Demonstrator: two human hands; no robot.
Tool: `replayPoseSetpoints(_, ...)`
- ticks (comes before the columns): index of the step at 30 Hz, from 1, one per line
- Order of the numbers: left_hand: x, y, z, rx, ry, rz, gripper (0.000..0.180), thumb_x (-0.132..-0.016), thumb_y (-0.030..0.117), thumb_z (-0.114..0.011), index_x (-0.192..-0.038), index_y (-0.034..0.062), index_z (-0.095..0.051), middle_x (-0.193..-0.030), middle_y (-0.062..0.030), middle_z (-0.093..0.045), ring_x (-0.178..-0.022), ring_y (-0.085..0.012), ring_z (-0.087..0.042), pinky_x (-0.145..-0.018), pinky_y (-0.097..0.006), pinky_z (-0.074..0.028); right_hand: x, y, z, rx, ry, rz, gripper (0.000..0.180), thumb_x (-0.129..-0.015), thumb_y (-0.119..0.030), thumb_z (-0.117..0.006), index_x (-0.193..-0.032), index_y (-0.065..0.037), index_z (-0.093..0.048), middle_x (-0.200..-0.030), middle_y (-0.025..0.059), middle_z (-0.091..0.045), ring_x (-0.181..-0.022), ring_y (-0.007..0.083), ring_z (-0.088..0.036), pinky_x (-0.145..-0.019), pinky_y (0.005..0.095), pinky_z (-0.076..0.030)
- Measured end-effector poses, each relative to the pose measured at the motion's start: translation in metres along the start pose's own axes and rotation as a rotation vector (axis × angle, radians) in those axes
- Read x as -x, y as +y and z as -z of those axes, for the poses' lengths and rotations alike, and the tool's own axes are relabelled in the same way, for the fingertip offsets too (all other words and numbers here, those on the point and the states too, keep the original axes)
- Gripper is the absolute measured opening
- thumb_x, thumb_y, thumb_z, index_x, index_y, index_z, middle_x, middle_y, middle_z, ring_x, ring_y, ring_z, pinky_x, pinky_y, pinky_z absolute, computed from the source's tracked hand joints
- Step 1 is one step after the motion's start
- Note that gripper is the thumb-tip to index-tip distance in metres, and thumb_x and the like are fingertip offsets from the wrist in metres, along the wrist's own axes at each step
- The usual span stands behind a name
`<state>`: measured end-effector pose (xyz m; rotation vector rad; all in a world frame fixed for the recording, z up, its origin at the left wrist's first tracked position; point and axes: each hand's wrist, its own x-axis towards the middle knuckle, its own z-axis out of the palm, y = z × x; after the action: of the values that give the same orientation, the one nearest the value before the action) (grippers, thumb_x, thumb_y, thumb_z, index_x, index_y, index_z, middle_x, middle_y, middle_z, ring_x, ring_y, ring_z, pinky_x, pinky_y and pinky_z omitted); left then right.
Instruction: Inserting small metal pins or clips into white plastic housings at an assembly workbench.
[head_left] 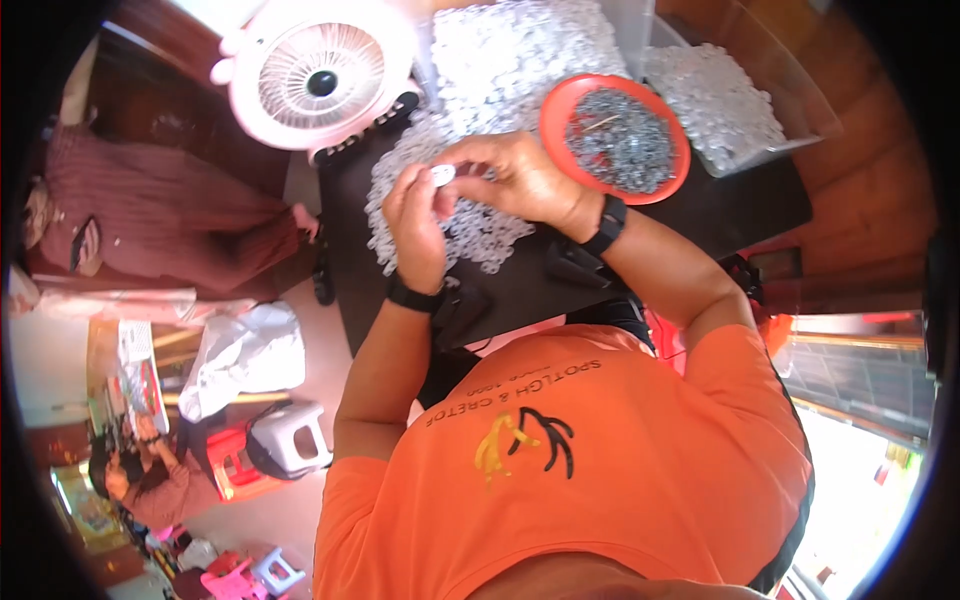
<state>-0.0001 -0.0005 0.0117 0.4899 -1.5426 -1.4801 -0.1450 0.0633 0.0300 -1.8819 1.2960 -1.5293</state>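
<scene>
one small white piece (pixel 442 176), pinched between two bare hands above the dark table (pixel 740 210), its finer shape too small to tell. left hand (pixel 418 225): fingers bent and drawn together, tips clamped on the piece from the left; black band (pixel 414 295) at the wrist. right hand (pixel 530 180): thumb and forefinger arched, a gap between them, their tips closed on the same piece from the right; something small and greyish shows within the bent fingers, not clear enough to name; black watch (pixel 606 224) at the wrist. beneath and around the hands: one loose heap of small white pieces (pixel 490 240). just beside the right hand: one orange-red plate (pixel 552 130), round, bearing small dark grey parts (pixel 630 150). beyond: one clear bin (pixel 640 35) behind the heap, and one clear tub (pixel 810 112) at right, both holding whitish pieces. at upper left: one pale pink fan (pixel 322 82), round.
</scene>
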Motion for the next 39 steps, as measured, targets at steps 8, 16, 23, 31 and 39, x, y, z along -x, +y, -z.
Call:
replayPoseSetpoints(8, 0.0, -0.004, 0.001, -0.001, 0.085, -0.021, 0.027, -0.093, 0.021, -0.045, -0.078, 0.002, -0.057, -0.06, 0.0004, -0.049, -0.053, -0.0063, -0.042, -0.05, -0.02, -0.031, -0.005, -0.018, 0.004, 0.317, 0.046, 0.036, 0.025, -0.073, -0.011, -0.072, -0.097, -0.006, -0.066, -0.084, 0.0118, -0.067, -0.072, 0.0245, -0.066, -0.064, 0.0305, -0.052)
replayPoseSetpoints(16, -0.003, 0.006, 0.009, -0.037, 0.073, -0.088, 0.029, -0.092, 0.021, -0.045, -0.07, 0.0046, -0.054, -0.059, 0.0008, -0.047, -0.052, -0.0067, -0.04, -0.049, -0.021, -0.029, -0.02, -0.051, 0.117, 0.914, 0.542, 0.178, 0.024, -0.076, -0.016, -0.073, -0.098, -0.01, -0.068, -0.08, 0.0062, -0.068, -0.067, 0.0164, -0.065, -0.06, 0.0276, -0.052)
replayPoseSetpoints(23, -0.008, 0.008, 0.012, 0.042, 0.101, -0.039, 0.027, -0.092, 0.02, -0.044, -0.073, 0.004, -0.055, -0.06, -0.0003, -0.05, -0.052, -0.0072, -0.044, -0.049, -0.021, -0.032, -0.015, -0.063, 0.202, 1.553, 0.719, 0.081, 0.025, -0.079, -0.02, -0.066, -0.099, -0.006, -0.067, -0.089, 0.0141, -0.067, -0.078, 0.027, -0.065, -0.068, 0.0336, -0.051)
replayPoseSetpoints(31, -0.012, -0.001, 0.017, 0.128, 0.151, -0.028, 0.024, -0.089, 0.017, -0.049, -0.071, 0.0026, -0.056, -0.058, -0.0006, -0.049, -0.05, -0.0078, -0.042, -0.046, -0.021, -0.032, -0.012, -0.001, 0.053, 0.845, -0.085, -0.065, 0.018, -0.079, -0.021, -0.066, -0.092, -0.009, -0.068, -0.094, 0.0115, -0.066, -0.089, 0.0301, -0.061, -0.076, 0.0372, -0.049)
replayPoseSetpoints(39, -0.02, -0.01, 0.024, 0.201, 0.243, 0.095, 0.025, -0.087, 0.02, -0.05, -0.07, 0.0036, -0.056, -0.056, -0.0023, -0.051, -0.044, -0.0092, -0.044, -0.042, -0.021, -0.033, -0.017, 0.015, -0.006, 1.021, -0.431, -0.112, 0.014, -0.075, -0.02, -0.06, -0.082, -0.012, -0.069, -0.088, 0.0084, -0.065, -0.089, 0.0297, -0.06, -0.077, 0.0411, -0.05)
